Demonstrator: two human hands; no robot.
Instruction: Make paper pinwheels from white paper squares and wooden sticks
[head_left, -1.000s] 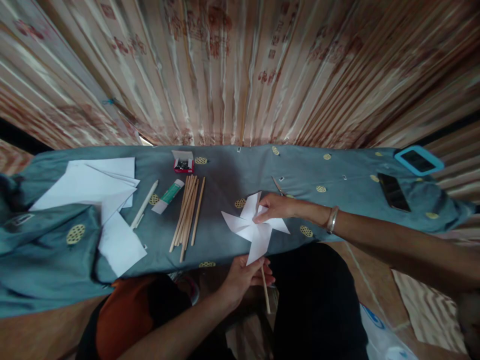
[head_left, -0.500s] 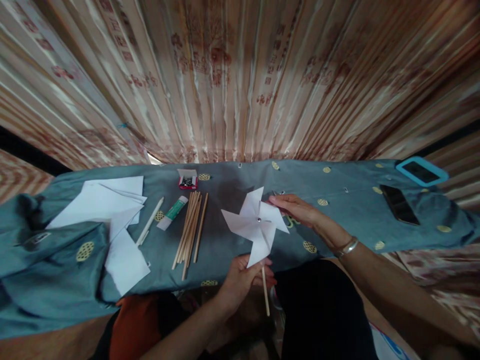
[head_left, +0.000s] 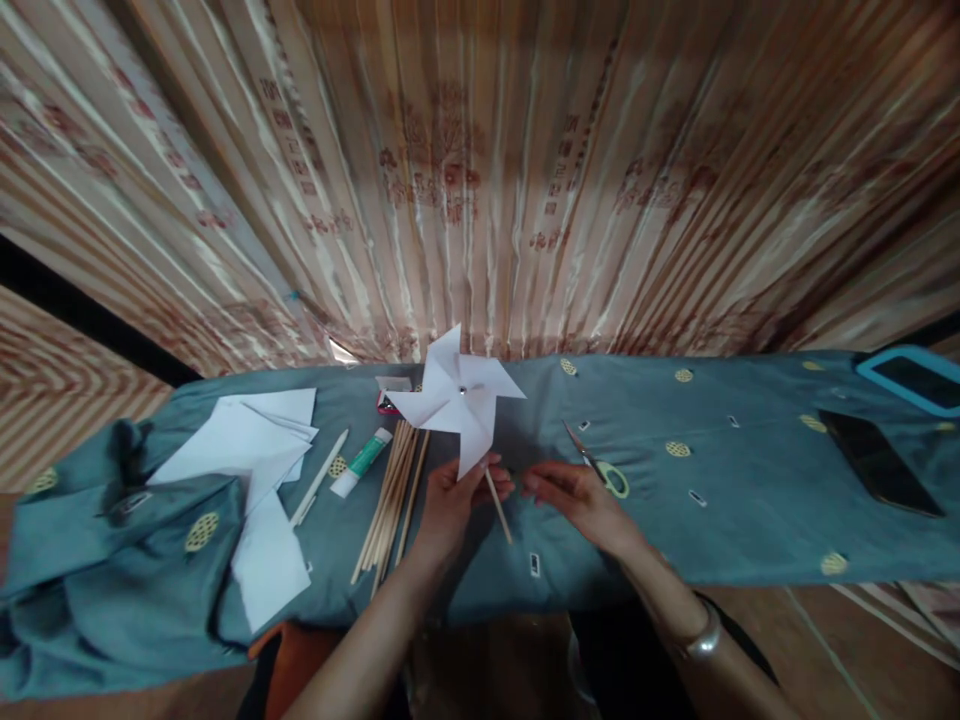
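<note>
Pinwheel (head_left: 463, 392) partly hiding box (head_left: 385, 403) | left fingers (head_left: 502, 487) pinch stick (head_left: 498, 505) | right fingers (head_left: 555, 488) half-curled beside scissors (head_left: 598, 466)

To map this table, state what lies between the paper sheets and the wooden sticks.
A white pen and a green-and-white tube, seen in the head view.

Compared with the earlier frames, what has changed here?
The left hand has carried the white paper pinwheel forward and leftward, so it now partly hides the red box. The right hand has let go of the pinwheel and is near the scissors. The loose sticks, green tube and paper sheets lie unmoved.
</note>
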